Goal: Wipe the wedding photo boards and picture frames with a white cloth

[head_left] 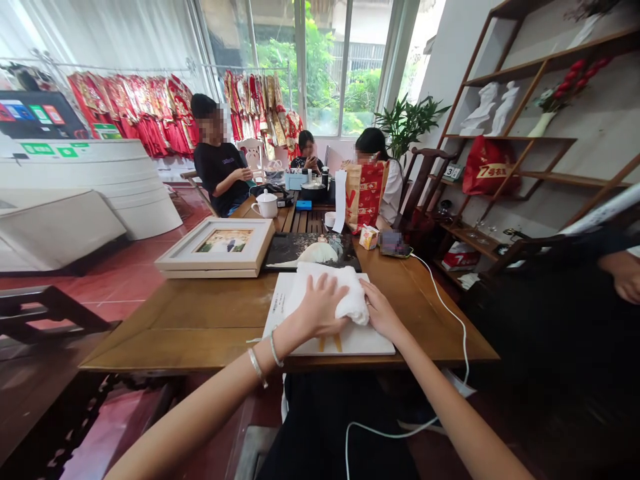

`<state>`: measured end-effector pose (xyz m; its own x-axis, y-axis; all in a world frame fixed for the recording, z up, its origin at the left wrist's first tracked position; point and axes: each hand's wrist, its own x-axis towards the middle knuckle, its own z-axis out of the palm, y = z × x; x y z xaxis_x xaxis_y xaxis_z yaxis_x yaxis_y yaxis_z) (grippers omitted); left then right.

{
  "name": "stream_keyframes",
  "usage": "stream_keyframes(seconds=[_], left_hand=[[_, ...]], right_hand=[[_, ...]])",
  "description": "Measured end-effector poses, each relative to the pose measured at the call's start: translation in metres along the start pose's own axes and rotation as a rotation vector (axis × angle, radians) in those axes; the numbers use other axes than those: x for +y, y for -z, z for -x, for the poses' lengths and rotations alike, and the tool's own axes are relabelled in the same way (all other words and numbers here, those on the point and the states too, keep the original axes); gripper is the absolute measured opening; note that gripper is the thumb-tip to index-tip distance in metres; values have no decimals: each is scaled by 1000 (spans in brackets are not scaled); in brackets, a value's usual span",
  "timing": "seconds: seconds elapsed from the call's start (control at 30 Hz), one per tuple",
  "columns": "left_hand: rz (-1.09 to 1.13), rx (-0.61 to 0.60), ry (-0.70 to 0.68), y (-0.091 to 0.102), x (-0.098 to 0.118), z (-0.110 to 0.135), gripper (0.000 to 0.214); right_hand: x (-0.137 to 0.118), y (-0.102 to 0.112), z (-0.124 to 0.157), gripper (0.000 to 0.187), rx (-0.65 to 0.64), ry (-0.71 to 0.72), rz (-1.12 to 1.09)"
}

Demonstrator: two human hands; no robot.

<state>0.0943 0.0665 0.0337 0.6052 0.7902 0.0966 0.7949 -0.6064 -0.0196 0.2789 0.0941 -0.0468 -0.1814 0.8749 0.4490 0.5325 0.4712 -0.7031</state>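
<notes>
A white cloth point(345, 287) lies bunched on a flat white panel point(365, 340) at the near edge of the wooden table point(210, 320). My left hand point(320, 308) rests flat on the cloth with fingers spread, two bracelets on its wrist. My right hand point(381, 312) touches the cloth's right end, its fingers curled against the fabric. A dark photo print point(313, 251) lies just beyond the cloth.
A white framed picture point(219, 245) sits left of the print. A phone point(393, 243) with a white cable point(450, 300), a small carton point(369, 237) and a red bag point(365, 193) stand farther back. Three people sit at the far end. Another person's hand point(623, 273) is at the right. Shelves line the right wall.
</notes>
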Motion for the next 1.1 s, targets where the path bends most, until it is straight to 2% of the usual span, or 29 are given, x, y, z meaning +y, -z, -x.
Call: stream_keyframes(seconds=[0.17, 0.3, 0.4, 0.5, 0.63, 0.8, 0.93, 1.0, 1.1], left_hand=[[39, -45, -35, 10, 30, 37, 65], [99, -137, -36, 12, 60, 66, 80], [129, -201, 19, 10, 77, 73, 87], [135, -206, 98, 7, 83, 63, 86], [94, -122, 141, 5, 67, 37, 80], [92, -55, 91, 4, 21, 4, 61], [124, -52, 30, 0, -8, -19, 59], [118, -50, -6, -2, -11, -25, 58], [87, -25, 10, -6, -3, -24, 59]], right_hand=[[3, 0, 1, 42, 2, -32, -27], [2, 0, 0, 36, 17, -41, -16], [3, 0, -1, 36, 12, -46, -27], [7, 1, -1, 35, 10, -52, -68], [12, 1, 1, 37, 19, -32, -104], [1, 3, 2, 47, 21, 20, -57], [-12, 6, 1, 51, 18, 9, -35], [-16, 7, 1, 48, 46, -22, -33], [-15, 8, 2, 38, 79, -61, -73]])
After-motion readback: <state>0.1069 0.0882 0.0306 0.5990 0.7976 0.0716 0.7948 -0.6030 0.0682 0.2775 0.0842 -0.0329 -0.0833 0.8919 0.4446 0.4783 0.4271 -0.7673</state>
